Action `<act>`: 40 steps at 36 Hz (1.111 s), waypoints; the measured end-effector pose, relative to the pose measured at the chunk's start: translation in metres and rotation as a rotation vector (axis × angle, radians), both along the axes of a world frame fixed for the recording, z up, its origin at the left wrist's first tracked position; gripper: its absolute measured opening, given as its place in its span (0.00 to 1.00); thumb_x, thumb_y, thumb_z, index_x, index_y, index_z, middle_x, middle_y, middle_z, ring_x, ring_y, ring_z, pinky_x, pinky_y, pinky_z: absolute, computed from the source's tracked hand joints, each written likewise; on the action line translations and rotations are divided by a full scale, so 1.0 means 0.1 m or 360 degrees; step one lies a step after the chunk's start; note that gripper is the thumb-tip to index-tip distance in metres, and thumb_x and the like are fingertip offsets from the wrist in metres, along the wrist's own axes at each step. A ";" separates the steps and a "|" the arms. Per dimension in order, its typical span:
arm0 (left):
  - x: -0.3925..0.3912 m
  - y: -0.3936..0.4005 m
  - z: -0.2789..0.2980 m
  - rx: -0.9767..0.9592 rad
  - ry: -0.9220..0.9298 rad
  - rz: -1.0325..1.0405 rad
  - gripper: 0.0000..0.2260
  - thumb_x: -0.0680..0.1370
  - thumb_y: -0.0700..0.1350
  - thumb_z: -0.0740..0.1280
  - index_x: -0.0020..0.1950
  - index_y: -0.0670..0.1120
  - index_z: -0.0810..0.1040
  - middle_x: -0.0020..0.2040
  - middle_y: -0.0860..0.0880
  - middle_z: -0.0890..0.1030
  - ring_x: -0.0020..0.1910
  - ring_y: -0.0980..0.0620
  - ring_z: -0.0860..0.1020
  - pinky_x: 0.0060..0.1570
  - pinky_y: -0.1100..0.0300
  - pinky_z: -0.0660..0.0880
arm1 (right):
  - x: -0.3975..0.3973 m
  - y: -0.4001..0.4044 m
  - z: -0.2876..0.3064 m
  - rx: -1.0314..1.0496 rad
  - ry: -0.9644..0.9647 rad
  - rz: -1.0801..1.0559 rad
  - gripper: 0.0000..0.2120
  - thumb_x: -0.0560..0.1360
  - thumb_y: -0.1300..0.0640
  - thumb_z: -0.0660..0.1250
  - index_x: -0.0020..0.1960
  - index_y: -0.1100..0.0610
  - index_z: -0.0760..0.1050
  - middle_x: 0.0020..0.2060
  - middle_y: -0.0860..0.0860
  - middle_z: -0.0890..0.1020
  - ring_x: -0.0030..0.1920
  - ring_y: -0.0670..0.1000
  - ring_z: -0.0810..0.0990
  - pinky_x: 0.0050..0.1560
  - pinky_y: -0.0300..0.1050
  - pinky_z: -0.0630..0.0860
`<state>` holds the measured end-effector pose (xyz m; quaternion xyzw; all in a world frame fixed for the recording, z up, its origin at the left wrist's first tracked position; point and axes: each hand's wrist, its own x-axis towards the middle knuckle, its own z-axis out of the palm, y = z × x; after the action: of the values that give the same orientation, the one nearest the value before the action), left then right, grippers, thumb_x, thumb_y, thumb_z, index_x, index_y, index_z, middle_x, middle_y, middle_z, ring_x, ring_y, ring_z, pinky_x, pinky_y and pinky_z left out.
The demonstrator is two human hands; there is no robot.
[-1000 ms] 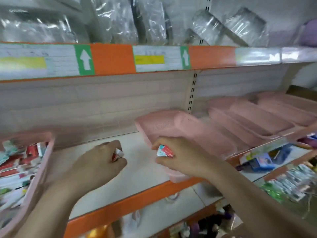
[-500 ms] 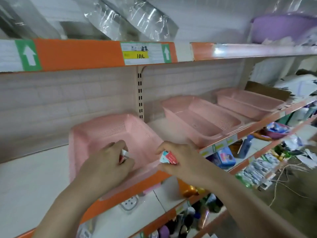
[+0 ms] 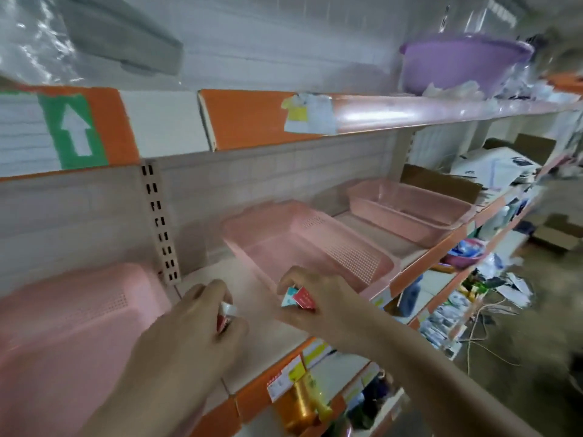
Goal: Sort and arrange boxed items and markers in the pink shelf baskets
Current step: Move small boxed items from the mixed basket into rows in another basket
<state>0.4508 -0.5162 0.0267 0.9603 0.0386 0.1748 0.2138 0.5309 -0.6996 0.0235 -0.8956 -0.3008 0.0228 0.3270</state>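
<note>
A small red-and-white cardboard box (image 3: 299,298) sits pinched in the right hand (image 3: 310,299), held just at the near rim of the middle pink perforated plastic basket (image 3: 303,244), probably for dropping in. The left hand (image 3: 202,323) grips a second small red-and-white box (image 3: 225,315) above the white shelf (image 3: 252,329), beside the nearer pink plastic basket (image 3: 69,326). A third pink basket (image 3: 407,206) waits farther right.

Three pink baskets sitting on the middle shelf (image 3: 252,313): one (image 3: 72,329) left of the slotted upright (image 3: 159,228), two right of it (image 3: 303,244) (image 3: 407,209). Two hands showing, left hand (image 3: 189,335) and right hand (image 3: 318,298), each holding one small box: (image 3: 225,315), (image 3: 299,298). One purple basin (image 3: 463,61) sitting above, right of the upright.
</note>
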 end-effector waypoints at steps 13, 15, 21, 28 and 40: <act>1.02 -0.82 -0.03 -0.0026 0.0077 -0.0109 0.06 0.71 0.54 0.58 0.41 0.52 0.65 0.43 0.52 0.73 0.43 0.51 0.74 0.44 0.54 0.73 | 0.92 -0.86 -0.04 -0.0004 0.0051 -0.0041 0.11 0.75 0.48 0.70 0.55 0.48 0.74 0.44 0.49 0.80 0.42 0.48 0.78 0.47 0.48 0.78; 1.15 -0.99 -0.03 -0.0008 0.0051 -0.0092 0.07 0.71 0.54 0.58 0.41 0.52 0.65 0.43 0.53 0.73 0.43 0.51 0.74 0.43 0.55 0.71 | 1.09 -1.05 -0.04 0.0015 0.0047 -0.0038 0.09 0.75 0.49 0.68 0.54 0.47 0.74 0.41 0.48 0.78 0.39 0.48 0.76 0.43 0.47 0.76; 1.61 -1.68 -0.06 -0.0064 -0.0037 0.0000 0.06 0.71 0.53 0.61 0.39 0.52 0.66 0.41 0.52 0.73 0.42 0.50 0.74 0.43 0.54 0.72 | 1.63 -1.69 -0.06 0.0059 0.0042 0.0024 0.10 0.75 0.50 0.69 0.55 0.49 0.75 0.46 0.49 0.80 0.44 0.50 0.79 0.48 0.47 0.77; 2.21 -2.76 -0.12 -0.0156 -0.0017 0.0138 0.03 0.74 0.50 0.62 0.42 0.52 0.69 0.42 0.52 0.74 0.43 0.51 0.74 0.44 0.55 0.72 | 2.28 -2.65 -0.01 -0.0041 0.0039 0.0114 0.15 0.77 0.51 0.67 0.63 0.48 0.70 0.53 0.51 0.79 0.49 0.50 0.78 0.50 0.42 0.74; 2.84 -3.76 -0.15 -0.0203 0.0017 0.0232 0.03 0.75 0.50 0.61 0.44 0.53 0.68 0.42 0.52 0.73 0.42 0.51 0.74 0.41 0.55 0.72 | 3.31 -3.69 0.07 -0.0023 0.0123 0.0162 0.11 0.73 0.61 0.71 0.49 0.49 0.74 0.47 0.46 0.78 0.45 0.47 0.79 0.39 0.35 0.77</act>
<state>0.7350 -0.8921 0.0120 0.9403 0.1206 0.1819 0.2611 0.8615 -1.0685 0.0307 -0.8798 -0.3330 0.0762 0.3304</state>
